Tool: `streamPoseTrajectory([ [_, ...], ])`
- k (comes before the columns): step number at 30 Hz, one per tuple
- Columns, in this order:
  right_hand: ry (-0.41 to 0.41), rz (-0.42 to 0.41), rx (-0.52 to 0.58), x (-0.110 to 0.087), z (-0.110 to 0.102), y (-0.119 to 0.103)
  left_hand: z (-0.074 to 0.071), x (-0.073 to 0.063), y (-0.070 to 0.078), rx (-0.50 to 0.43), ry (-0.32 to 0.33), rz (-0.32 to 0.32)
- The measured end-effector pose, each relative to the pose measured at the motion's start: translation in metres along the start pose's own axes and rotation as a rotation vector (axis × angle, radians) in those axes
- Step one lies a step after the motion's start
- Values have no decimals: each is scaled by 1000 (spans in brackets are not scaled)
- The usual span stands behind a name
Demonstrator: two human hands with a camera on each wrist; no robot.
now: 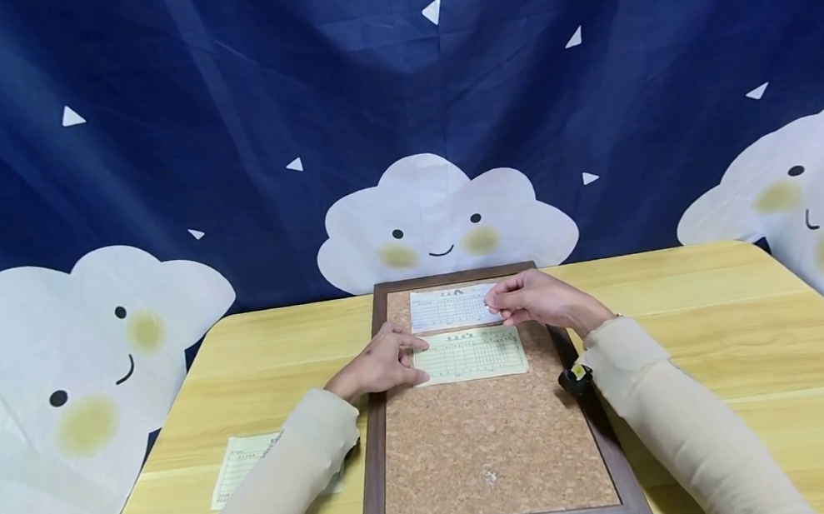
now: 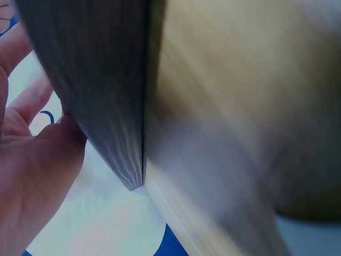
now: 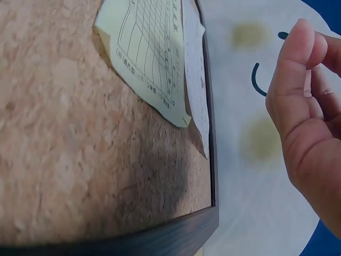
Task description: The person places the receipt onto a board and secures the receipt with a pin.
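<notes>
A brown-framed cork board (image 1: 493, 449) lies on the table. Near its far end is a white printed slip (image 1: 448, 310), with a pale green printed slip (image 1: 469, 356) just below it; the green slip's edge curls up in the right wrist view. My left hand (image 1: 384, 362) reaches over the left frame, its spread thumb and fingers touching the green slip's left edge. At the white slip's right end, my right hand (image 1: 537, 301) has thumb and forefinger pinched together. A small whitish object (image 1: 488, 307) shows at those fingertips; its kind is unclear.
Another pale green slip (image 1: 241, 463) lies on the wooden table (image 1: 730, 341) left of the board, partly hidden by my left sleeve. A dark blue curtain (image 1: 252, 98) with clouds hangs behind. A small damaged patch (image 1: 490, 476) marks the lower cork.
</notes>
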State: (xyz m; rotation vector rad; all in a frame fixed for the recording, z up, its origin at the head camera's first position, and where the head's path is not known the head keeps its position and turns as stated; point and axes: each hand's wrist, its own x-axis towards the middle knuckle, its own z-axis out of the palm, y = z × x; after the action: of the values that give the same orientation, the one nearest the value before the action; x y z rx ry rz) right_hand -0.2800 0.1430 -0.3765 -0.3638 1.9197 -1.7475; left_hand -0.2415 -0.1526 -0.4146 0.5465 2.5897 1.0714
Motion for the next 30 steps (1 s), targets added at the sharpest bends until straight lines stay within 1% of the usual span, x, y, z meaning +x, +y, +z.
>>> streamPoseTrajectory([
  [9, -2, 4, -15, 7, 7, -2, 0, -1, 0, -8, -1, -10],
  [19, 11, 29, -44, 14, 14, -3, 0, -1, 3, -7, -5, -23],
  [30, 9, 47, -53, 17, 20, -7, 0, -1, 3, -11, -1, -22],
])
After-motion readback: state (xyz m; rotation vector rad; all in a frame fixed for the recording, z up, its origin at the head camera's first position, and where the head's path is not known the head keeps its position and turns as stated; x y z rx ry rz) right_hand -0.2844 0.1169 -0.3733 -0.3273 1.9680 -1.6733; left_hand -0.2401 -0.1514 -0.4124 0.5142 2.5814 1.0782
